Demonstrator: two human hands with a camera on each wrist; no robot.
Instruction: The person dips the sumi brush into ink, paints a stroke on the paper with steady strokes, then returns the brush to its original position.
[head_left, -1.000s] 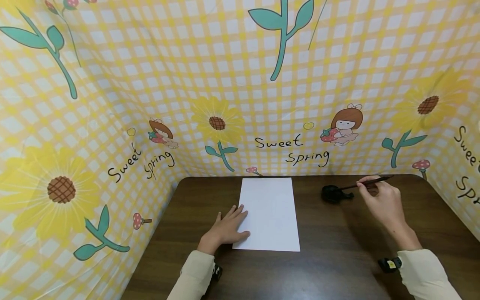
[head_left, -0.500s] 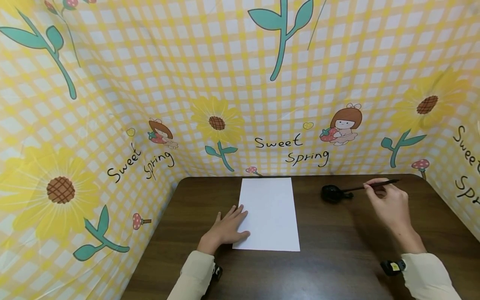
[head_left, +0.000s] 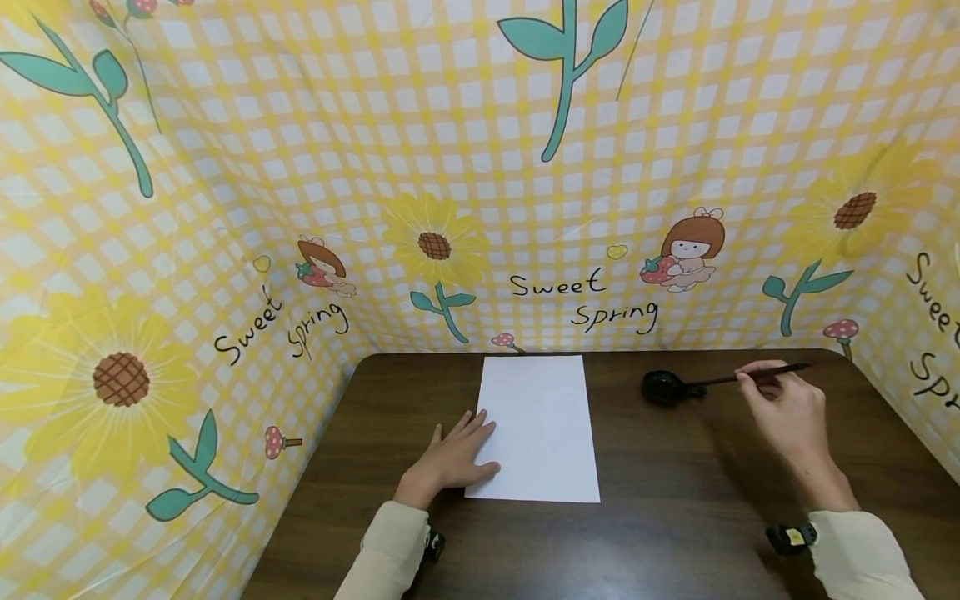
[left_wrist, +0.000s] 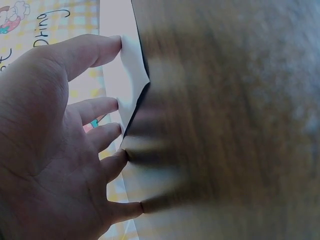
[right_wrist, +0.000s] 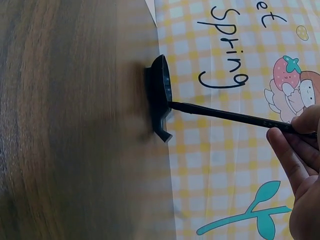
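Note:
A blank white sheet of paper (head_left: 536, 429) lies on the dark wooden table, its long sides running away from me. My left hand (head_left: 450, 458) rests with spread fingers on the sheet's left edge; in the left wrist view the fingertips (left_wrist: 114, 50) touch the paper. On the right, my right hand (head_left: 787, 417) pinches a dark writing brush (head_left: 765, 372) between thumb and fingers. The brush slants down leftward, and its dark tip meets the rim of a small black ink dish (head_left: 662, 388) with a short spout-like end. In the right wrist view the brush (right_wrist: 225, 115) reaches that dish (right_wrist: 159, 90).
A yellow checked cloth (head_left: 450, 150) printed with sunflowers and lettering hangs behind and at both sides of the wooden table (head_left: 660, 533). Bare tabletop lies between the paper and the right forearm. Both wrists carry small black devices.
My right hand has shifted right and slightly toward me, drawing the brush rightward across the ink dish, so its tip is now at the dish's right side. The left hand and paper have stayed put.

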